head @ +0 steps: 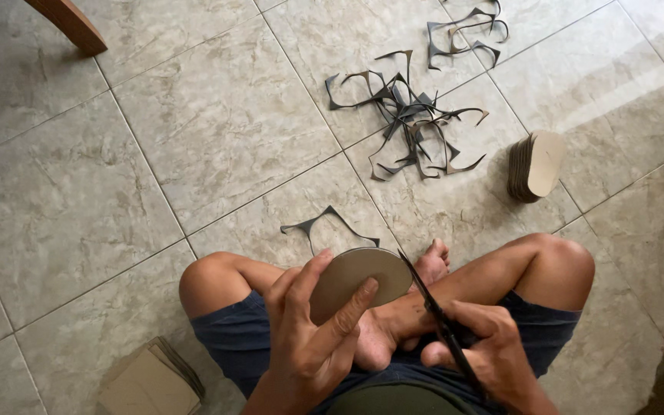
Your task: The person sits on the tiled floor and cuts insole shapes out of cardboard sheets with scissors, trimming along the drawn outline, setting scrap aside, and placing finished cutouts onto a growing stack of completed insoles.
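Most of the tiled floor (194, 131) lay bare toward its left and far-left part, broken only by a wooden leg (68, 23) at the far-left corner. Toward the far right, a spread of dark offcuts (409, 115) covered the tiles, and a stack of cut oval pieces (536, 165) stood just right of it. One loose offcut (324, 223) lay just ahead of the crossed legs (501, 277). A pile of square cardboard sheets (151, 380) blocked the near-left edge.

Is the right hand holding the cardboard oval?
No, the left hand holds the cardboard oval; the right hand grips the scissors.
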`<action>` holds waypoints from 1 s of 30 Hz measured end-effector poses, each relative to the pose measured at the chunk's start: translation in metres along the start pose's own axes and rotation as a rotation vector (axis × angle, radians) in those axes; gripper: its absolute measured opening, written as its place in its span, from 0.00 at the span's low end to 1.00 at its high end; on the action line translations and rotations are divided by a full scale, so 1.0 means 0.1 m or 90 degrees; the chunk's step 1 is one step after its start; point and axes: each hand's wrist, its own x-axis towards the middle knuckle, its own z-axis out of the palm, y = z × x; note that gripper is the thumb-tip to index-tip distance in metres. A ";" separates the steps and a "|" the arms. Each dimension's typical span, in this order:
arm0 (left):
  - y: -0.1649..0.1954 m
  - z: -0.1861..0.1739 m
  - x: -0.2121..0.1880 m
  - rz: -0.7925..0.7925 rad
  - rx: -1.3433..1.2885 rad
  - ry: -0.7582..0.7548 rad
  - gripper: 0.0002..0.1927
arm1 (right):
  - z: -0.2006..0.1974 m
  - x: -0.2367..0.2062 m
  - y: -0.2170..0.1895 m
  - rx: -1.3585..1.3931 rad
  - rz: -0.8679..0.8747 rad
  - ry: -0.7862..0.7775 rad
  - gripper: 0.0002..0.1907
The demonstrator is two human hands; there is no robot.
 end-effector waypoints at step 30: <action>-0.09 0.57 -0.12 -0.537 -0.966 -0.082 0.16 | 0.63 0.15 0.83 0.710 0.216 0.003 0.15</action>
